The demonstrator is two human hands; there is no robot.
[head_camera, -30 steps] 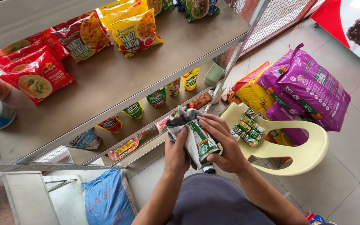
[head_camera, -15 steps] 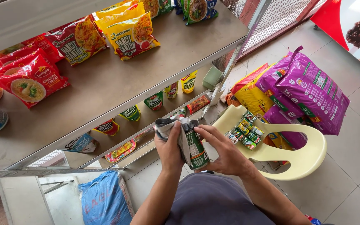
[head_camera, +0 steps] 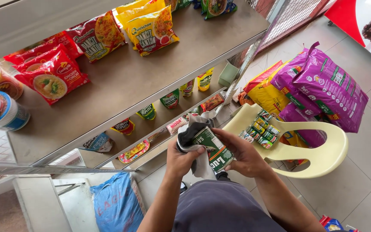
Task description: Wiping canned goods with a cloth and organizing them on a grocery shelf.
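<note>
My right hand (head_camera: 246,155) grips a green-labelled tin can (head_camera: 217,151) held on its side in front of my waist. My left hand (head_camera: 181,160) presses a grey-white cloth (head_camera: 193,134) over the can's top end. Both hands are below the edge of a grey metal shelf unit (head_camera: 138,81). Several more small cans (head_camera: 261,129) lie on the seat of a pale yellow plastic chair (head_camera: 323,150) just to the right of my hands.
Noodle packets in red (head_camera: 52,77) and yellow (head_camera: 151,30) lie on the top shelf, cup containers (head_camera: 1,111) at its left end. Small sachets and packets (head_camera: 170,99) line the lower shelves. Purple and yellow sacks (head_camera: 323,86) lean behind the chair. A blue sack (head_camera: 117,202) stands on the floor.
My hands with the can and cloth have shifted slightly left and lower, and the cloth now covers the can's top end. The view has tilted a little.
</note>
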